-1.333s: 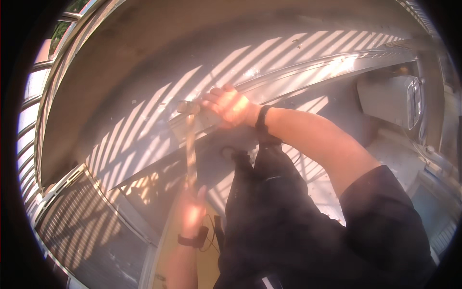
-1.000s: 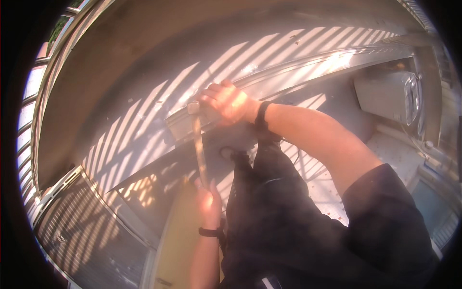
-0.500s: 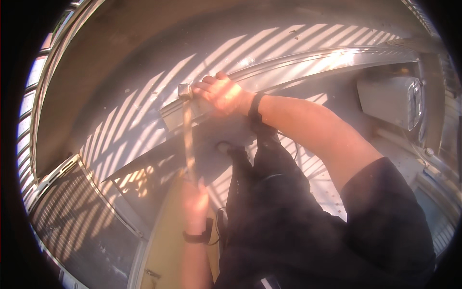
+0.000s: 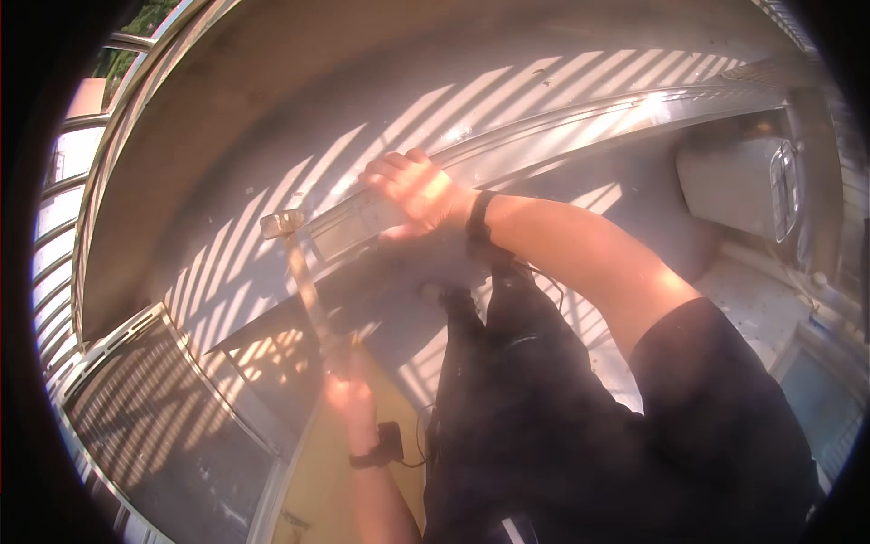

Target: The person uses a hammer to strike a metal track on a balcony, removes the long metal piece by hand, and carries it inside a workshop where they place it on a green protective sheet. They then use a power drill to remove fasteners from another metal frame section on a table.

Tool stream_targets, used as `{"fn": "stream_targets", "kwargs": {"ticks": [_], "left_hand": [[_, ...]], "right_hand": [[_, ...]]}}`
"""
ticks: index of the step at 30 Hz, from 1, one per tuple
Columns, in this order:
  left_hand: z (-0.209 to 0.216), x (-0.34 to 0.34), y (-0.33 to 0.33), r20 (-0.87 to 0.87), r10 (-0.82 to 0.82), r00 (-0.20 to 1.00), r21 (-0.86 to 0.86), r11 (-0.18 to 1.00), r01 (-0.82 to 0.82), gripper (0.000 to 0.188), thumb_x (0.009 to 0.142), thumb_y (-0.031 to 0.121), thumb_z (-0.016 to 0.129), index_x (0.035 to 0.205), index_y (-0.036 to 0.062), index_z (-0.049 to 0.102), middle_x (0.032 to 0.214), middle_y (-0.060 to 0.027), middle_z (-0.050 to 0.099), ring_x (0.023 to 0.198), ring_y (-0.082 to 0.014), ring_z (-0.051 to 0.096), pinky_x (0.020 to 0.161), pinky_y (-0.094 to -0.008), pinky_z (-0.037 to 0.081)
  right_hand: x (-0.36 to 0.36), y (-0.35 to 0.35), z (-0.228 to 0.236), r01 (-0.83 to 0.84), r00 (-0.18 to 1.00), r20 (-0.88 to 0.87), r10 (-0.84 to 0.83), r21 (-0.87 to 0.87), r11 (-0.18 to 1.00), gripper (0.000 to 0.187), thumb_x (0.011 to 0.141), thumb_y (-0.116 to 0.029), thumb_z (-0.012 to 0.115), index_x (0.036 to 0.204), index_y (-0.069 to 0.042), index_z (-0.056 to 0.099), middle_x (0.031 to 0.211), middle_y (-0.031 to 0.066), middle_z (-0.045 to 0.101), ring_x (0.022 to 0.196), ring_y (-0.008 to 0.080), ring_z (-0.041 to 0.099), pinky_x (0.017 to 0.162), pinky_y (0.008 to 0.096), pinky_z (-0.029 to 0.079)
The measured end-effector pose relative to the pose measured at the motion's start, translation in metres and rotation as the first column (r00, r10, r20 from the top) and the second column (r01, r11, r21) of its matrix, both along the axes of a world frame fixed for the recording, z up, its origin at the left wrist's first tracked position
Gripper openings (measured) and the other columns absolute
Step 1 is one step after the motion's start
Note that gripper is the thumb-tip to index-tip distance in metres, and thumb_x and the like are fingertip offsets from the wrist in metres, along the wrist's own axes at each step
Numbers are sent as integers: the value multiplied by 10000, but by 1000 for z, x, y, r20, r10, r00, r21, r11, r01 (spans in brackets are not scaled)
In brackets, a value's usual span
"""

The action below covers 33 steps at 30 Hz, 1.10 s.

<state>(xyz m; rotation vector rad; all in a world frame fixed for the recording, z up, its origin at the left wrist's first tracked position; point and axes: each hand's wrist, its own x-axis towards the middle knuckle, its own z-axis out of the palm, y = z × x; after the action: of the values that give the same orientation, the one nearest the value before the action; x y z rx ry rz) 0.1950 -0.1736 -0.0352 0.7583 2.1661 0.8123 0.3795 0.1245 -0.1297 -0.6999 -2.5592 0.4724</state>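
My left hand [image 4: 352,392] is wrapped round the pale wooden handle of a hammer [image 4: 282,223]. The hammer's blocky metal head is raised toward the left end of a long, pale, grooved frame piece [image 4: 349,227]. My right hand [image 4: 412,192] lies across this frame piece, fingers stretched over its far side and the thumb apart on the near side. Striped sunlight and haze blur the fingertips, and where the head stands over the piece's end is hard to judge. Both wrists wear dark bands.
A mesh-covered panel in a pale frame [image 4: 172,426] stands at lower left, beside a yellowish board [image 4: 317,471]. Barred railings [image 4: 68,218] line the left edge. At the right is a whitish box-like container [image 4: 739,190]. A brown wall [image 4: 299,72] curves behind.
The hammer head has moved left and nearer, away from my right hand, and its handle now tilts left. My left hand has shifted slightly down and left. My right thumb now shows spread apart.
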Motion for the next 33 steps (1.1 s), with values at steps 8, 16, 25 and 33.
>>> {"fn": "stream_targets", "kwargs": {"ticks": [8, 16, 25, 33], "left_hand": [[-55, -100, -14, -579, 61, 813, -125, 979, -162, 350, 920, 335, 718, 1043, 11, 674, 915, -188, 679, 872, -335, 674, 814, -452, 531], [-62, -118, 22, -447, 169, 878, -57, 975, -217, 343, 922, 260, 707, 1193, 72, 615, 944, -172, 715, 883, -343, 698, 803, -451, 516], [-92, -122, 11, -398, 2, 917, -28, 999, -14, 463, 918, 210, 711, 1279, -20, 535, 1095, -238, 673, 1042, -413, 639, 927, -457, 476], [-97, -132, 13, -418, -122, 900, -181, 982, 49, 558, 876, 188, 753, 1347, 17, 508, 1272, -216, 589, 1174, -385, 587, 1010, -448, 445]], "right_hand": [[51, -1, 9, 338, 933, 158, -325, -62, 939, 111, 781, -137, 639, 857, -66, 677, 848, 109, 648, 817, 327, 656, 695, 409, 571], [15, -12, 6, 275, 857, 402, -321, 170, 946, 71, 749, -107, 636, 775, -66, 584, 837, 110, 597, 899, 318, 609, 736, 411, 552], [17, -14, 6, 231, 854, 418, -311, 231, 945, 93, 748, -137, 639, 800, -62, 620, 879, 109, 617, 891, 307, 608, 711, 411, 558], [14, -12, 20, 271, 768, 567, -296, 132, 954, 192, 789, -131, 635, 956, -45, 672, 980, 131, 675, 1005, 305, 636, 786, 388, 564]]}}
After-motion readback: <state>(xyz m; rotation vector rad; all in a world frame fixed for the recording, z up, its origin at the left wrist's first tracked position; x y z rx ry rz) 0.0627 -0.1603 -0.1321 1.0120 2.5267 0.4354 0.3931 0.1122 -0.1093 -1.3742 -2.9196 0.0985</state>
